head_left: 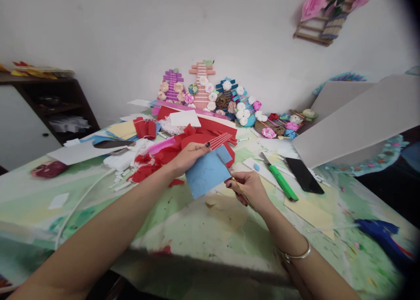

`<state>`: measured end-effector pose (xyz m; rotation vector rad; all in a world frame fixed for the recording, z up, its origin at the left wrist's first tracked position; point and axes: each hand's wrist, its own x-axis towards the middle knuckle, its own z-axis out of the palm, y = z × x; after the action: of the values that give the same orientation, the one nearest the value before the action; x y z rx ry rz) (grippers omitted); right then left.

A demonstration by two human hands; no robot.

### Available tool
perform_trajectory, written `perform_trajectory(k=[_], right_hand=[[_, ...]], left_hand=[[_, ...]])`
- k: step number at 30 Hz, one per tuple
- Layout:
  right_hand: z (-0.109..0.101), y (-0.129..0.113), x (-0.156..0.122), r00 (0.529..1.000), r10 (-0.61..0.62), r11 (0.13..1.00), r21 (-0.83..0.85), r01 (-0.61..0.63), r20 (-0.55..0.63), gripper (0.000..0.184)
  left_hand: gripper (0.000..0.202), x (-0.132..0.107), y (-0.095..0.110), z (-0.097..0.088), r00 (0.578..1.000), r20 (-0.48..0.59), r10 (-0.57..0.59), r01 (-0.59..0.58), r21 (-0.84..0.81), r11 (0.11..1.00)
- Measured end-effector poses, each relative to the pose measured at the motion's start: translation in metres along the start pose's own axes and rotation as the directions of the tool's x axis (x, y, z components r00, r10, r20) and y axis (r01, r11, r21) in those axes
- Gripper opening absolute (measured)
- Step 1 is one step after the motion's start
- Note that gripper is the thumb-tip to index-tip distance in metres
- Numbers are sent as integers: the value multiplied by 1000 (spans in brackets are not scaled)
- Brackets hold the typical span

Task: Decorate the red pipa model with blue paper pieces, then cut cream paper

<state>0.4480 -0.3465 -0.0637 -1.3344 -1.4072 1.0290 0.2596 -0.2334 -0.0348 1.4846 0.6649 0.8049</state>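
Note:
My left hand (190, 157) grips a sheet of blue paper (206, 175) along its upper edge, thumb on top. Closed around the handles of a pair of scissors (242, 189) is my right hand (251, 188), at the sheet's right side. The blades reach into the blue paper, and a flap stands partly cut apart at its upper right. Behind the sheet lies a red paper piece (197, 138) with several white strings stretched across it. Crumpled red scraps (147, 166) sit to the left of the sheet.
Right of my hands lie a green utility knife (280, 179), a black phone (303, 175) and a blue glue gun (380, 227). Decorated instrument-shaped crafts (201, 87) lean on the wall. A white cable (77, 203) runs across the left. A large white board (357, 120) stands at right.

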Motion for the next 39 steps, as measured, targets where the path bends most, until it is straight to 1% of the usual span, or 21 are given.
perform_trajectory(k=[2, 3, 5, 6, 7, 8, 10, 12, 15, 17, 20, 23, 25, 27, 28, 30, 33, 34, 36, 37, 39], right_hand=[[-1, 1, 1, 999, -20, 1000, 23, 21, -40, 38], [-2, 2, 1, 997, -26, 999, 33, 28, -67, 39], [-3, 4, 1, 992, -33, 997, 62, 41, -119, 41], [-3, 6, 1, 990, -37, 996, 81, 48, -136, 42], [-4, 7, 1, 989, -40, 994, 98, 54, -142, 43], [-3, 8, 1, 989, -42, 992, 111, 58, -140, 44], [-1, 10, 1, 993, -39, 991, 122, 53, -112, 43], [2, 10, 1, 996, -23, 992, 121, 34, -90, 41], [6, 8, 1, 994, 8, 997, 83, 1, -108, 40], [8, 8, 1, 992, 27, 998, 56, -20, -124, 43], [8, 11, 3, 991, 26, 999, 36, -22, -129, 45], [6, 13, 5, 994, -4, 1000, 20, 7, -109, 45], [7, 13, 5, 996, -14, 999, 29, 17, -91, 47], [8, 12, 4, 996, -39, 998, 36, 42, -74, 48], [9, 11, 4, 997, -55, 998, 33, 57, -62, 49], [10, 9, 3, 997, -72, 997, 16, 73, -27, 50], [5, 7, 2, 999, -48, 999, -12, 48, 23, 51], [2, 7, 2, 999, -37, 999, -24, 38, 39, 52], [-5, 5, 2, 997, -12, 998, -58, 17, 79, 53], [-9, 5, 2, 994, 3, 997, -80, 5, 107, 52], [-16, 4, 2, 987, 27, 994, -113, -9, 161, 51]], left_hand=[[32, 2, -1, 1, 996, -71, -44, 31, -181, 983], [31, 4, -2, 3, 995, -73, -65, 42, -276, 960], [31, 5, -9, 11, 997, -22, -80, 64, -414, 908], [32, 5, -14, 16, 998, 17, -66, 66, -434, 898], [33, 4, -20, 22, 998, 44, -36, 52, -425, 904], [34, 3, -27, 28, 998, 54, 11, 11, -386, 922], [30, -1, -39, 38, 993, 96, 67, -45, -218, 975], [25, -5, -46, 45, 990, 114, 88, -84, -42, 996], [22, -10, -44, 46, 974, 192, 123, -144, 102, 984], [28, -13, -38, 45, 970, 192, 148, -177, 143, 974], [38, -16, -32, 45, 977, 100, 186, -199, 136, 971], [36, -15, -32, 48, 978, 43, 205, -206, 38, 978], [32, -12, -35, 51, 981, -42, 190, -192, -48, 980], [27, -8, -36, 51, 974, -167, 154, -175, -117, 978], [26, -6, -36, 49, 963, -235, 134, -170, -137, 976], [24, -2, -34, 45, 925, -367, 104, -171, -156, 973], [23, 5, -31, 32, 859, -499, 113, -220, -161, 962], [23, 7, -29, 28, 844, -521, 131, -249, -164, 955], [22, 10, -26, 19, 831, -533, 158, -305, -199, 931], [22, 11, -24, 15, 837, -523, 161, -323, -235, 917], [22, 11, -20, 10, 874, -466, 133, -306, -317, 898]])
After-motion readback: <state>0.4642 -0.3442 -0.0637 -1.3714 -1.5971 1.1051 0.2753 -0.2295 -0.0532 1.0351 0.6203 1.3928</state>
